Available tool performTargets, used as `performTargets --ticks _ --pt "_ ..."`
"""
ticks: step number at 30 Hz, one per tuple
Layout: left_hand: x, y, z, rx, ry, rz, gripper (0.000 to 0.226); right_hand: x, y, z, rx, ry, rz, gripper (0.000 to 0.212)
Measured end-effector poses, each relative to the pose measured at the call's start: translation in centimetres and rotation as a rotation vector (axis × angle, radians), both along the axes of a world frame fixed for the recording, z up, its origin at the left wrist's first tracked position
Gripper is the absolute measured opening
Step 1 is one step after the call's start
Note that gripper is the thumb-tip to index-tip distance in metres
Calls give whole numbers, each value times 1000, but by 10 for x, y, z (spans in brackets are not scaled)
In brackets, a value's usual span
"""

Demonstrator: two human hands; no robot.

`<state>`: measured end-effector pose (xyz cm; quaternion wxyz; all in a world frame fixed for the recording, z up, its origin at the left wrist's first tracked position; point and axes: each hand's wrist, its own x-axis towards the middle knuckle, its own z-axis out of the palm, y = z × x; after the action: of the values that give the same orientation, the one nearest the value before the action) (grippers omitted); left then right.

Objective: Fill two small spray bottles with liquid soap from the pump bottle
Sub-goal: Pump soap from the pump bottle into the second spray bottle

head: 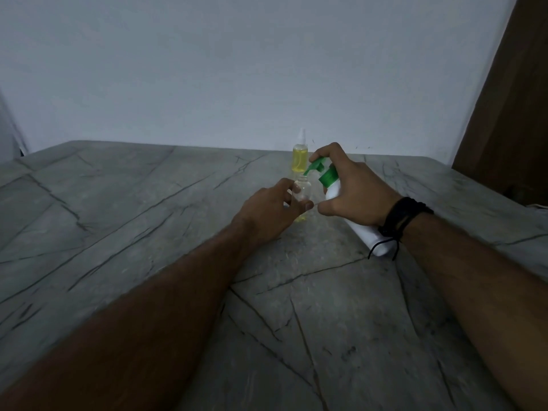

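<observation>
Second fill judged in progress: the pump bottle (pixel 335 191) is gripped by the right hand (pixel 353 191), tilted with its base resting on the stone table (pixel 124 221), a finger curled over the green pump head (pixel 318 166), whose nozzle is aimed at the mouth of the open small bottle (pixel 302 192). That bottle is pinched upright on the table by the fingers of the left hand (pixel 267 212). For a clean fill, the nozzle tip should be kept centred over the narrow neck before each press; short, slow strokes are advised so thick soap is not smeared down the outside. The small bottle should be held low and firm, since it looks light and easily tipped. The open bottle is seen as clear plastic, nearly empty, with only a yellow trace at the bottom. The capped spray bottle (pixel 300 158) just behind it is seen full of yellow liquid, so half the task is judged done.
</observation>
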<state>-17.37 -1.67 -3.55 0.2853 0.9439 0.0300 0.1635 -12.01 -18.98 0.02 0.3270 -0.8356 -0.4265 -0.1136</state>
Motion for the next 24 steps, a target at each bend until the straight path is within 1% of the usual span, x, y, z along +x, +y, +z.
performTargets --ticks 3,7,13,18,24 --pt "0 0 0 0 3 0 49 0 0 0 4 0 -4 73" --pt "-1 0 1 0 5 -5 49 0 -1 0 18 -12 6 79" --pt "0 0 1 4 4 -2 50 0 0 1 15 -6 -3 74" --pt "-1 0 1 -8 8 -13 50 1 0 0 24 -15 4 78" --pt "0 1 0 -6 -13 -10 51 1 0 0 17 -7 1 72"
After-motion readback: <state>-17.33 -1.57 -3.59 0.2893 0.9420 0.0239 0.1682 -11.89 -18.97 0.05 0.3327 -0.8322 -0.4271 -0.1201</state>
